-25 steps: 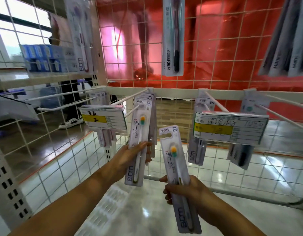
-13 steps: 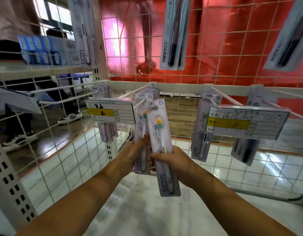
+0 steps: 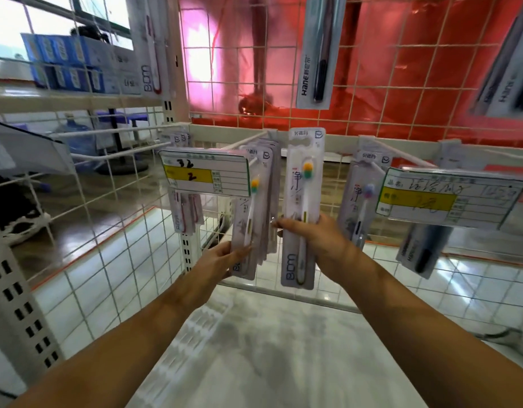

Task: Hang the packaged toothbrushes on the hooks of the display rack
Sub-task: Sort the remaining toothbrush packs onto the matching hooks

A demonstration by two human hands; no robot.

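**One pack held up beside the hung bunch**

R hand (image 3: 319,242) grips a packaged toothbrush (image 3: 303,207) at mid-height, fingers wrapped across the front of the card, thumb side hidden behind it. Pack stands upright, just right of the hung bunch (image 3: 258,207) and touching or nearly touching it at the fingertips. Its top edge w/ the hang hole sits level w/ the rack's white crossbar (image 3: 342,139); can't tell if the hole is on a hook. Brush inside has a yellow/orange/green head, "BDM" printed low on the card.

L hand (image 3: 222,257) holds the lower part of the hung bunch, fingers laid on the front pack, thumb not visible. Grip looks light, fingers only partly curled. The bunch hangs from a white hook (image 3: 242,144) that juts fwd from the crossbar; several same-type packs stacked front to back.

Left of the bunch: a price tag (image 3: 204,175) w/ a yellow band & handwritten "2", clipped at the end of a hook, w/ a few red-trimmed packs (image 3: 186,210) hanging behind it. Right of the held pack: another pack (image 3: 362,201) w/ a purple-ish brush head, then a second price tag (image 3: 448,198) w/ yellow band, and a dark-brush pack (image 3: 422,251) below it.

Upper row: a "Hane" pack (image 3: 317,51) w/ a dark brush hangs on the wire grid (image 3: 401,83), red foil behind. More Hane packs at top right, blurred. Blue boxes (image 3: 63,63) sit on a shelf far left.
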